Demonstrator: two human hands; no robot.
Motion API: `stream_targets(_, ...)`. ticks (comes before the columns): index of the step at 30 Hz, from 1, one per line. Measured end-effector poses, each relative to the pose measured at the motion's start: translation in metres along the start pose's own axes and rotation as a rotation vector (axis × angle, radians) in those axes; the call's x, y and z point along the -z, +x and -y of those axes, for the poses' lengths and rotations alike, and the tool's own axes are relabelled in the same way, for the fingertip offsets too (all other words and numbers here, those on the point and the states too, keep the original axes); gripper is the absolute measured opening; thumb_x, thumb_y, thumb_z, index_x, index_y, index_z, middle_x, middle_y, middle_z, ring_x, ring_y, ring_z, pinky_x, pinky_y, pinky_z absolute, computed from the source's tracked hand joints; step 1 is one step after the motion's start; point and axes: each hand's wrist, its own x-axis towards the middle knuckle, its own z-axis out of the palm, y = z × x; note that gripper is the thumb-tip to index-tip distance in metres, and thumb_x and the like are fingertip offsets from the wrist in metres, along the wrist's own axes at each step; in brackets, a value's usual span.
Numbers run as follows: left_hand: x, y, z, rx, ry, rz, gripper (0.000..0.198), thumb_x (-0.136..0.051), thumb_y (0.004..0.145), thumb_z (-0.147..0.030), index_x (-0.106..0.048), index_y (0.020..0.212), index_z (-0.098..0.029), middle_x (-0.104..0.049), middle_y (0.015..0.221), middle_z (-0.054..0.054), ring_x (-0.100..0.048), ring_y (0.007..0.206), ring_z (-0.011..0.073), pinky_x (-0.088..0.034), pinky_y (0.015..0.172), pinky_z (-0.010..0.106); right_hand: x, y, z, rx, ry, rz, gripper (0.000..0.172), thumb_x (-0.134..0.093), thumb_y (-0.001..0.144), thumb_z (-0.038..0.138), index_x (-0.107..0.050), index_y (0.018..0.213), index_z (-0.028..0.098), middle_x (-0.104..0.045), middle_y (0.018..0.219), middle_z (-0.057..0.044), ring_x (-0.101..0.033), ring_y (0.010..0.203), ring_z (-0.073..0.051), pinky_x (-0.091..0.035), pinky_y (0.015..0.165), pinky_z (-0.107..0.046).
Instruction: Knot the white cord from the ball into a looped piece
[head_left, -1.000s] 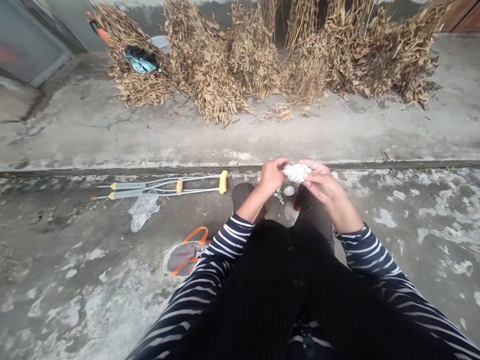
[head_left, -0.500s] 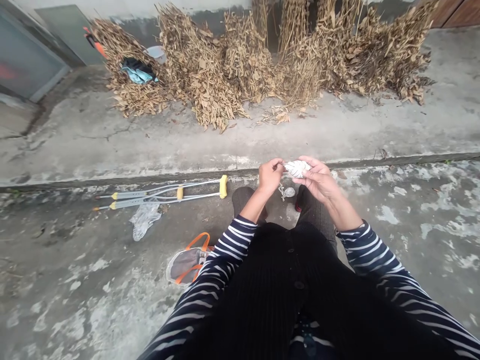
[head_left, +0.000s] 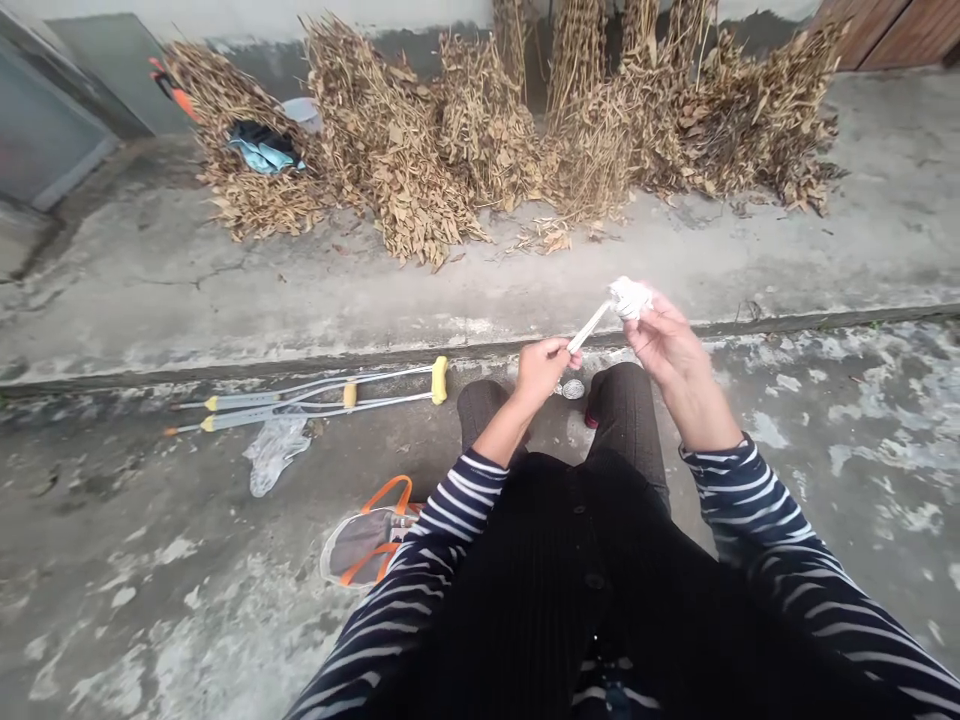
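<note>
My right hand grips a crumpled white bundle between thumb and fingers, raised over the step edge. It looks like wound cord or strip with thin dark lines; its exact material I cannot make out. From the bundle a taut white strand slants down to my left hand, whose fingers are pinched round its lower end. On the ground between my feet, below the left hand, lies a small pale coil, partly hidden.
To the left, a pair of crutches with yellow pads lies on the concrete by a clear plastic bag. A grey bag with orange handles sits near my left sleeve. Dried plant bundles lean along the wall beyond the raised step.
My hands have moved apart: the right has gone up and rightward with the bundle, the left slightly down. A length of white strand now stretches between them.
</note>
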Motion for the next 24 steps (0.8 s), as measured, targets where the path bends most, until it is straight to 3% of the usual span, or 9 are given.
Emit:
stream_targets(5,0.008,-0.034,-0.015,-0.039,-0.011,0.137,0.010,-0.066,0.078,-0.020,-0.074,0.077,-0.014,-0.071,0.070,0.002,-0.064,0.060,0.0097,-0.056,0.065,0.024,0.004,0.005,-0.014,0.080,-0.113,-0.166,0.045,-0.092,0.056,0.024,-0.074,0.097,0.023,-0.073,0.094,-0.001,-0.065,0.077,-0.013,-0.061,0.065,-0.026)
stream_targets(9,0.009,-0.041,-0.023,-0.021,0.013,0.160,0.018,-0.072,0.080,-0.031,-0.074,0.082,-0.013,-0.068,0.067,0.001,-0.061,0.058,0.0086,-0.053,0.061,0.022,-0.004,0.001,-0.025,0.270,-0.324,-0.179,0.035,-0.089,0.066,0.035,-0.076,0.096,0.025,-0.072,0.091,-0.002,-0.063,0.075,-0.017,-0.060,0.066,-0.032)
stream_targets(12,0.007,-0.039,-0.022,-0.032,0.073,0.158,0.021,-0.071,0.083,-0.033,-0.073,0.077,-0.013,-0.065,0.062,0.000,-0.057,0.054,0.0074,-0.049,0.055,0.020,-0.006,-0.002,-0.031,0.436,-0.593,-0.089,0.022,-0.079,0.081,0.041,-0.078,0.099,0.028,-0.073,0.106,-0.007,-0.067,0.093,-0.024,-0.060,0.088,-0.041)
stream_targets(14,0.006,-0.038,-0.025,-0.041,0.101,0.198,0.025,-0.068,0.086,-0.033,-0.071,0.071,-0.013,-0.066,0.062,0.002,-0.057,0.054,0.0073,-0.047,0.053,0.018,-0.005,-0.003,-0.034,0.570,-0.790,0.038,0.019,-0.071,0.089,0.044,-0.079,0.098,0.028,-0.073,0.111,-0.009,-0.066,0.107,-0.028,-0.054,0.102,-0.047)
stream_targets(19,0.013,-0.032,-0.050,0.060,0.009,0.207,0.023,-0.069,0.086,-0.031,-0.071,0.074,-0.011,-0.072,0.071,0.006,-0.065,0.058,0.0104,-0.045,0.048,0.019,-0.003,-0.002,-0.038,0.786,-1.092,0.387,0.035,-0.050,0.103,0.044,-0.078,0.099,0.023,-0.075,0.104,-0.012,-0.068,0.101,-0.027,-0.056,0.091,-0.045)
stream_targets(21,0.016,-0.028,-0.060,0.138,-0.039,0.218,0.021,-0.072,0.085,-0.029,-0.072,0.078,-0.010,-0.072,0.071,0.006,-0.066,0.058,0.0112,-0.043,0.046,0.018,-0.001,-0.001,-0.039,0.777,-1.143,0.426,0.038,-0.046,0.104,0.042,-0.078,0.099,0.023,-0.076,0.105,-0.011,-0.069,0.102,-0.026,-0.057,0.091,-0.044)
stream_targets(24,0.017,-0.019,-0.066,0.215,-0.096,0.229,0.018,-0.072,0.085,-0.024,-0.071,0.080,-0.008,-0.072,0.071,0.007,-0.067,0.057,0.0108,-0.039,0.045,0.017,0.000,-0.002,-0.045,0.660,-1.084,0.378,0.032,-0.052,0.101,0.044,-0.076,0.104,0.023,-0.075,0.109,-0.010,-0.070,0.103,-0.027,-0.058,0.093,-0.045)
